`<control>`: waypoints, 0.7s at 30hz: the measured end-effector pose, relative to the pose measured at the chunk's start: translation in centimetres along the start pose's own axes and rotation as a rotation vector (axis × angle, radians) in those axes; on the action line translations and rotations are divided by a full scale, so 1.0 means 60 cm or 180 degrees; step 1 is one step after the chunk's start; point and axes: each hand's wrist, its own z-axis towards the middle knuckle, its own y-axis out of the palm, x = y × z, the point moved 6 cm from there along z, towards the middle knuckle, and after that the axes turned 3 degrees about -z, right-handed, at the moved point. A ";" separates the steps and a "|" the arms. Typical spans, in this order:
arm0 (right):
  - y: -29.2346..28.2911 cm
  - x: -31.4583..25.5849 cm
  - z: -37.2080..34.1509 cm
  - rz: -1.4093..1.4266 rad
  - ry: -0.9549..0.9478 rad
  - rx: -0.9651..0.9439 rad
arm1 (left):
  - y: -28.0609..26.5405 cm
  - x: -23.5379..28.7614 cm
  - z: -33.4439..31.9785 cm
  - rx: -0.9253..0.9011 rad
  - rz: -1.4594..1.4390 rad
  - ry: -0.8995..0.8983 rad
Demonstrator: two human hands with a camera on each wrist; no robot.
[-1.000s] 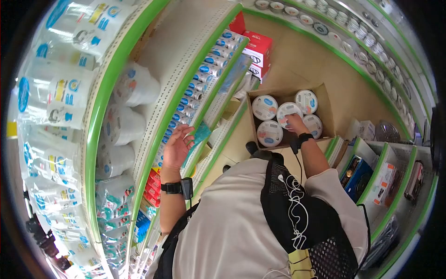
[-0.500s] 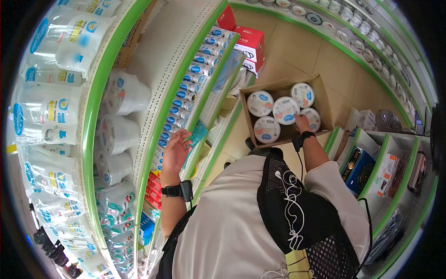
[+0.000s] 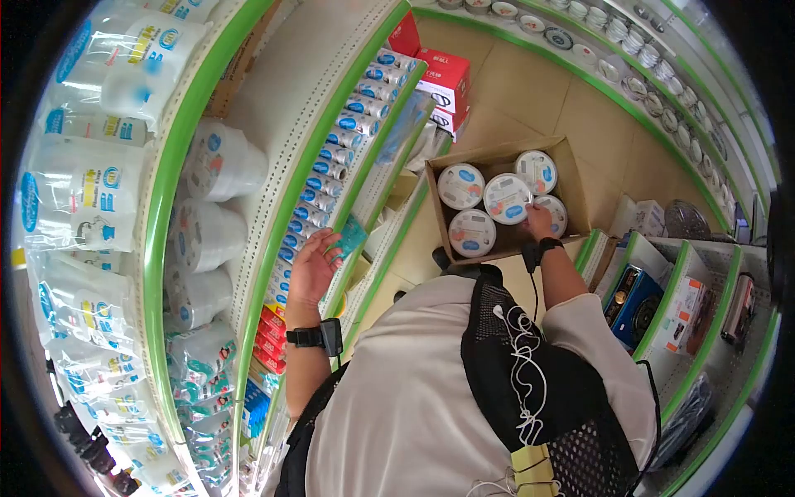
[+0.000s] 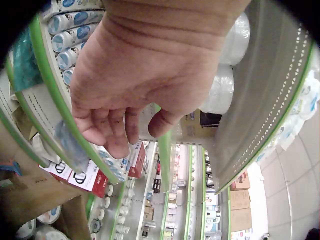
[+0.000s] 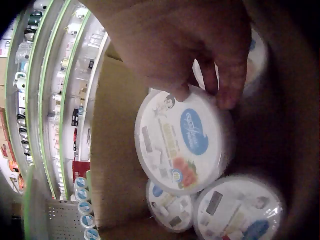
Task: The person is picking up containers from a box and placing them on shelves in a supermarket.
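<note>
My right hand (image 3: pixel 540 222) reaches into an open cardboard box (image 3: pixel 577 176) and pinches the rim of the middle round pack of disposable bowls (image 3: pixel 507 199). In the right wrist view this pack (image 5: pixel 175 135) has a white lid with a blue oval label, and it sits higher than the packs around it. Thumb and fingertips (image 5: pixel 227 97) are at its edge. Several similar packs (image 3: pixel 472 233) stand around it in the box. My left hand (image 3: pixel 312 267) is held up, holding nothing, with fingers loosely bent, before a shelf of wrapped rolls (image 3: pixel 325 184).
Left of me, the shelf unit has a green edge (image 3: pixel 157 248) and holds white bowl stacks (image 3: pixel 214 236) and bagged plastic cups (image 3: pixel 91 186). Red boxes (image 3: pixel 445 79) stand beyond the cardboard box. On the right, low shelves (image 3: pixel 675 286) hold boxed goods; dishes (image 3: pixel 556 37) line the far shelf.
The right hand has moved from the top of the middle pack to its right edge and pinches it there. The left hand has stayed raised in about the same place.
</note>
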 end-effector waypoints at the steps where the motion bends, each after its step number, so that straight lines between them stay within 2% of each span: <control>1: 0.003 -0.006 0.005 0.0105 0.0003 -0.0122 | 0.003 0.004 -0.003 0.0003 0.0003 0.0015; 2: -0.001 -0.008 0.004 0.0108 -0.0008 -0.0132 | 0.008 0.007 -0.007 -0.0039 0.0034 0.0035; 4: -0.019 -0.073 -0.065 0.0756 0.0128 -0.0467 | 0.014 0.010 -0.009 -0.0077 0.0068 0.0071; 7: -0.050 -0.157 -0.129 0.0784 -0.0082 -0.0715 | 0.013 0.007 -0.004 -0.0103 0.0013 0.0046; 9: -0.058 -0.221 -0.177 0.0655 -0.0009 -0.0844 | 0.012 0.010 -0.001 -0.0155 0.0051 0.0046; 11: -0.046 -0.296 -0.227 0.0829 -0.0333 -0.1215 | 0.006 0.015 0.001 -0.0157 0.0024 0.0050; 13: -0.026 -0.378 -0.279 0.0818 -0.0464 -0.1359 | -0.001 0.018 -0.003 -0.0138 -0.0027 0.0046; 15: 0.011 -0.474 -0.325 0.1062 -0.0877 -0.1804 | -0.003 0.023 -0.003 -0.0147 0.0016 0.0057; 21: 0.178 -0.747 -0.410 0.1390 -0.1734 -0.2596 | 0.001 0.038 -0.031 -0.0082 0.0007 0.0210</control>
